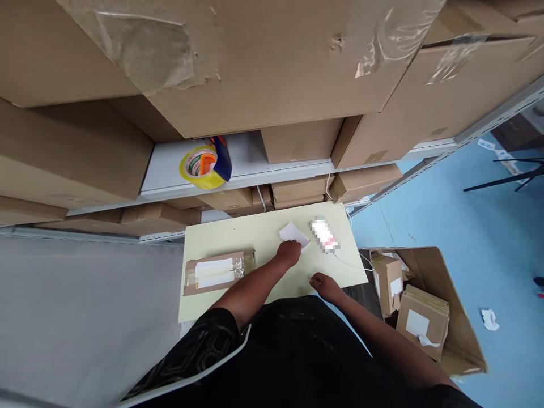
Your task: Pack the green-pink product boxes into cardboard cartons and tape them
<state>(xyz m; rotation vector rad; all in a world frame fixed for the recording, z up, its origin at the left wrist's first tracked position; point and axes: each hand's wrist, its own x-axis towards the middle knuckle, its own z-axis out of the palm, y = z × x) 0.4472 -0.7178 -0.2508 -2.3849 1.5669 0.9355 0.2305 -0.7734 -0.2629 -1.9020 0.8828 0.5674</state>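
Note:
My left hand (289,253) is closed on the near end of a folded white slip of paper (293,232), just above the pale table. Close to the table's front edge my right hand (325,285) hangs with its fingers curled together, and nothing shows sticking out of it. A phone (324,234) with a blurred screen and a white cable lies to the right of the paper. Over on the left of the table (255,229) rests a taped flat cardboard box (190,287) bearing a white label (215,272).
A shelf (246,153) stacked with cardboard boxes stands behind the table, with a yellow tape roll in a blue-and-orange dispenser (223,161) on it. At the right, a large open carton (461,317) on the blue floor holds several smaller boxes (425,317).

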